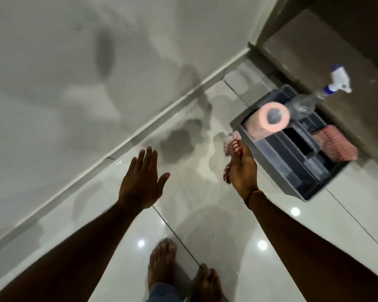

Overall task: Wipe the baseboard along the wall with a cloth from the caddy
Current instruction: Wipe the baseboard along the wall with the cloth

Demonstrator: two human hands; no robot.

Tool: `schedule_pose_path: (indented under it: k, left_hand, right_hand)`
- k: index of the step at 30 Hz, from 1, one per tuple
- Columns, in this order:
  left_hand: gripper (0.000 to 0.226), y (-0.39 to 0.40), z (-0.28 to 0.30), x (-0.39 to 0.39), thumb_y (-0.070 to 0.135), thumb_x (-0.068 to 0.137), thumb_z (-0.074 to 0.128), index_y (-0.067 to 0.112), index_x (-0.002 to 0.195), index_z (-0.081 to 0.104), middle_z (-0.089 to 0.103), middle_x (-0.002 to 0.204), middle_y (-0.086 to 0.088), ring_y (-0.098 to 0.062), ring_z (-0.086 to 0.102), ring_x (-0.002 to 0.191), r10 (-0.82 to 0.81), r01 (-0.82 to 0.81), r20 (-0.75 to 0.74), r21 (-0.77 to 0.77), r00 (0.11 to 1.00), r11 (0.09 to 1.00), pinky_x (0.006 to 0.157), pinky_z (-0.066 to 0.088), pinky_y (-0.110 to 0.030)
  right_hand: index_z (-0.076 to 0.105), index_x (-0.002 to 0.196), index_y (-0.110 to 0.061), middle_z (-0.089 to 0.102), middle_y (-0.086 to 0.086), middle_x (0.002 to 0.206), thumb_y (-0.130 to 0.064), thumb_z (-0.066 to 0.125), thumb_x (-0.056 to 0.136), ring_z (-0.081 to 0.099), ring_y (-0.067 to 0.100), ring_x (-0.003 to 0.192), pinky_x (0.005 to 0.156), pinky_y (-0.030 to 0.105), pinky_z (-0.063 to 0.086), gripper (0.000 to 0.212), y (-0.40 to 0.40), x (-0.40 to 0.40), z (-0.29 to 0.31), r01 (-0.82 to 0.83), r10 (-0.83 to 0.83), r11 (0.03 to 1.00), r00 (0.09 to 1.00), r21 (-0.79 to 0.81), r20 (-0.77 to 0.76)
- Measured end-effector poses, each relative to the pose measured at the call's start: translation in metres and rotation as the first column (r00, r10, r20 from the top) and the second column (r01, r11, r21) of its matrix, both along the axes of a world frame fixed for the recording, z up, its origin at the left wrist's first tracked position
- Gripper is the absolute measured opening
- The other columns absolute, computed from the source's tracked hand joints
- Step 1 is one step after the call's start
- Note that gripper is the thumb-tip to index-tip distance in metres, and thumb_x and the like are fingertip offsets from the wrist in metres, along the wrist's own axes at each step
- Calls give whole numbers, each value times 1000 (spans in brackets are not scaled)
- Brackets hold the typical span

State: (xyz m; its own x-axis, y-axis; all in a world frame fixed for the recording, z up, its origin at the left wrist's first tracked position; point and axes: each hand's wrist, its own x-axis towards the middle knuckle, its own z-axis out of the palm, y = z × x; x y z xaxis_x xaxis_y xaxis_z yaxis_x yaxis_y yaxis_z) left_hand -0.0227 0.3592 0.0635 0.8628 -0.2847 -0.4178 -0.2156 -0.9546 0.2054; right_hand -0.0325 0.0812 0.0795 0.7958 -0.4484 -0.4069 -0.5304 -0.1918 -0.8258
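Cloth [231, 149] hangs lengthwise from right hand [242, 168].

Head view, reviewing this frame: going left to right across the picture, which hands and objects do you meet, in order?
Baseboard → open left hand → red-and-white cloth → right hand gripping it → pink paper roll in the caddy → spray bottle → pink folded cloth.
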Motion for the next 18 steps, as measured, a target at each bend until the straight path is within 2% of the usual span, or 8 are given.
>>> schedule_pose_path:
  k: [3,5,6,8,9,12,15,18]
  left_hand:
    - [82,23,-50,-10,55,108,30,1,167,14,9,177,-20,-37,11,165,72,-72,20,4,997,997,134,17,-49]
    - [84,32,-93,-13,59,107,25,1,167,11,7,177,-19,-37,10,165,109,-109,6,14,994,994,134,17,-48]
    - [87,35,-116,-15,62,106,23,3,168,9,4,178,-18,-36,8,166,127,-127,-13,18,992,992,134,17,-48]
    - [93,38,-152,-19,68,103,25,5,168,4,-1,178,-15,-34,4,166,154,-154,-55,8,987,988,135,15,-49]
    - [95,38,-170,-22,69,102,29,6,168,4,-2,178,-16,-35,3,166,167,-168,-62,-6,984,986,135,14,-50]
    - [98,31,-207,-27,68,101,37,3,168,7,-1,178,-19,-38,2,166,187,-186,25,-32,982,982,135,9,-51]
    - [101,23,-231,-24,71,100,39,4,168,7,2,178,-19,-36,1,166,203,-198,134,-51,970,979,135,1,-49]
    - [103,21,-243,-12,75,98,37,7,169,8,4,179,-15,-31,2,167,215,-209,210,-52,954,977,135,-1,-48]
  right_hand:
    - [37,156,-13,52,13,150,-1,37,108,58,27,86,70,38,61,50,18,26,-45,-197,201,964,980,-177,5]
    - [34,157,-4,40,15,162,7,39,103,54,32,131,119,42,46,56,23,43,-87,-394,416,835,909,-385,-27]
    - [34,157,-2,38,15,164,8,39,102,44,30,147,128,32,32,56,25,49,-109,-478,523,735,851,-481,-47]
    - [37,156,-3,35,14,166,-2,33,109,29,22,156,127,9,15,47,33,57,-147,-592,658,605,748,-532,-85]
    - [36,156,-3,32,16,168,-6,32,110,24,23,158,128,11,13,46,37,58,-167,-632,708,539,698,-557,-107]
    - [19,162,-2,9,23,173,-8,40,106,6,42,161,134,48,15,60,49,53,-218,-700,794,316,565,-641,-226]
    - [10,165,-11,5,19,174,-31,38,107,4,42,162,134,51,15,67,54,53,-244,-634,739,295,625,-714,-250]
    - [11,165,-14,9,15,174,-31,34,108,7,34,163,134,51,17,64,45,72,-255,-573,742,274,637,-772,-209]
